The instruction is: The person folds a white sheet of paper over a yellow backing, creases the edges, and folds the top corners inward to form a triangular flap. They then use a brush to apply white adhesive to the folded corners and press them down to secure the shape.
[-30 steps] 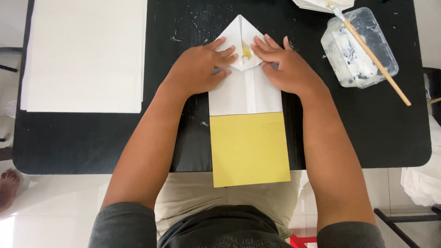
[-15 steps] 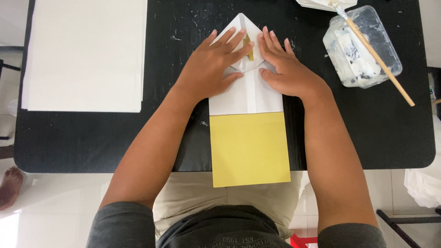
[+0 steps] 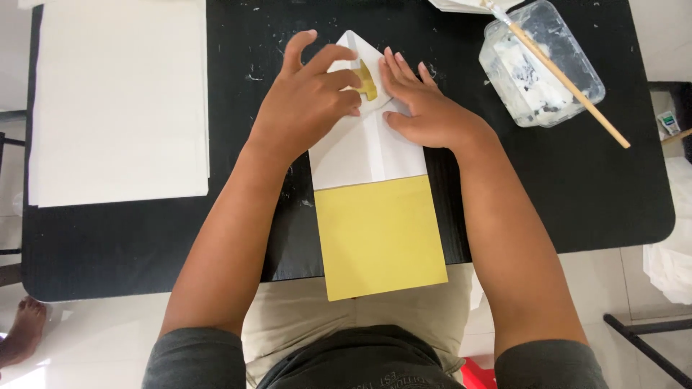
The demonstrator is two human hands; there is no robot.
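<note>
A sheet of paper (image 3: 378,230), yellow on one side and white on the other, lies on the black table (image 3: 577,187) with its far end folded into a white point. Its yellow near end hangs over the table's front edge. My left hand (image 3: 306,101) rests on the left flap, with its fingers curled at the flap's edge, where a small strip of yellow shows. Flat on the right flap lies my right hand (image 3: 425,112), fingers together and pointing away from me.
A stack of large white sheets (image 3: 119,101) lies at the left of the table. At the far right stands a clear plastic tub of white paste (image 3: 540,65) with a wooden-handled brush (image 3: 569,79) laid across it. A bare foot (image 3: 21,331) shows at the lower left.
My left hand has slid up and to the right along the left flap, and its fingers have curled at the flap's edge. The right hand has stayed pressed on the right flap.
</note>
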